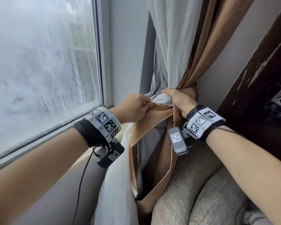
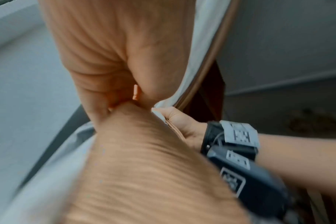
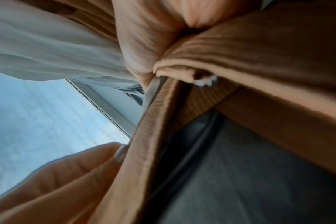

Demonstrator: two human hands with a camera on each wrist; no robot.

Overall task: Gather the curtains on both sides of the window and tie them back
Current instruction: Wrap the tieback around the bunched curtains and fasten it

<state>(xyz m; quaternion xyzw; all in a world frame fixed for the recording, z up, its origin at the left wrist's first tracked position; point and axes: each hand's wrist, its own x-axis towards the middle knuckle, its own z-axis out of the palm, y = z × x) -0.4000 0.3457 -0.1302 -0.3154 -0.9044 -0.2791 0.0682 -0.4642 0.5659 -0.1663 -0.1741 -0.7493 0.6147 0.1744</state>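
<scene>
Frosted, rain-streaked glass of the window (image 1: 39, 62) fills the nine o'clock side of the head view, its pale sill (image 1: 58, 127) slanting down toward seven o'clock. Moving right, the left hand (image 1: 133, 108) reaches in from eight o'clock and pinches a fold of the tan ribbed curtain (image 1: 154, 114) between thumb and curled fingers, just beside the centre. Below it, toward six o'clock, a loose length of pale grey sheer curtain (image 1: 118, 184) and tan cloth hangs slack beside the arm of a grey sofa (image 1: 193, 184).

Right of centre, the right hand (image 1: 180, 101) is closed in a fist round the bunched neck of both curtains, where the sheer and the tan layers narrow together. Above the fist the two layers rise toward twelve o'clock, the sheer on the window side, the tan against a grey wall (image 1: 234, 62). A dark, worn wooden panel (image 1: 266, 78) stands at three o'clock.

Both fabrics look soft and limp. The tan one seems heavier, and its ribbed weave probably gives some grip, while the sheer looks light and likely to slip out of a loose bundle. The narrow gathered neck is probably the best place to hold, with the loose tan tail drawn round it as the tie. No separate tie-back is visible.
</scene>
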